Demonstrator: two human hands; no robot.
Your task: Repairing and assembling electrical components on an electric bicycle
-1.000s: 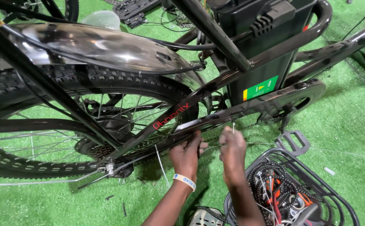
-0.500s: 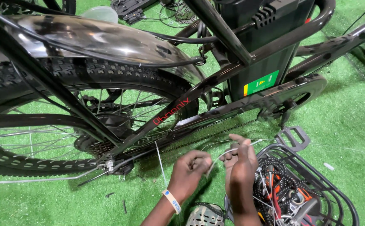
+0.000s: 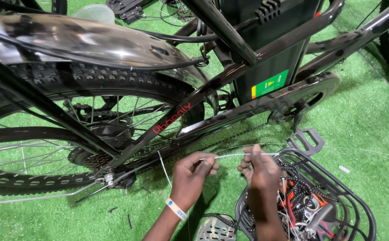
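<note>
- The left hand (image 3: 193, 175) pinches a thin white tie (image 3: 230, 155).
- The right hand (image 3: 260, 172) pinches its other end.
- A black basket (image 3: 337, 187) sits right, a bike wheel (image 3: 69, 134) left.

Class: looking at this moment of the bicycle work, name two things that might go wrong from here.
1. The thin white strip is pinched only at the fingertips of the left hand and right hand; it might slip.
2. The wire basket of tangled parts sits beside the right hand; the strip's loose end could snag there.
</note>
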